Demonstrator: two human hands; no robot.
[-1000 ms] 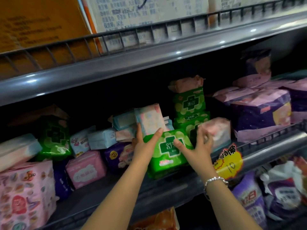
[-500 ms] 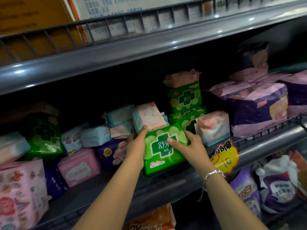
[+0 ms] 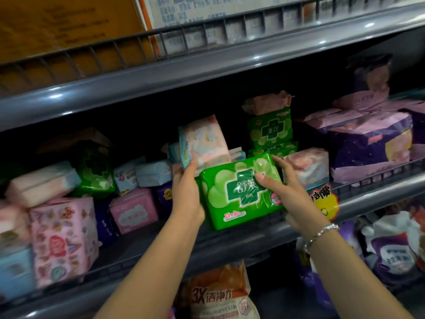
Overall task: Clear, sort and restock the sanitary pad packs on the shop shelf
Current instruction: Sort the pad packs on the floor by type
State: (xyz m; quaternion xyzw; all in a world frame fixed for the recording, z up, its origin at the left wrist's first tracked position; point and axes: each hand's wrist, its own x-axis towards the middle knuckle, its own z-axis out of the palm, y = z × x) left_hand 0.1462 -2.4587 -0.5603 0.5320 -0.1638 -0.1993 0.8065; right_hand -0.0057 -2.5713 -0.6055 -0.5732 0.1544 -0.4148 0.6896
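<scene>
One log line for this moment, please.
step: clearing shelf | left hand: grips green pack | right hand: grips green pack | pack: at shelf rail | more green packs behind

The glossy green plastic pad pack with the white-edged cross point(image 3: 239, 192) has come forward off the grey metal shelf point(image 3: 253, 238): a second ago it stood among the other packs, now it is held out over the shelf's front rail, tilted with its right end higher. The right hand point(image 3: 284, 192) has shifted from the pack's upper right corner to wrap its right end, thumb across the front. The left hand point(image 3: 187, 192) has slid from the top edge down its left side.
</scene>
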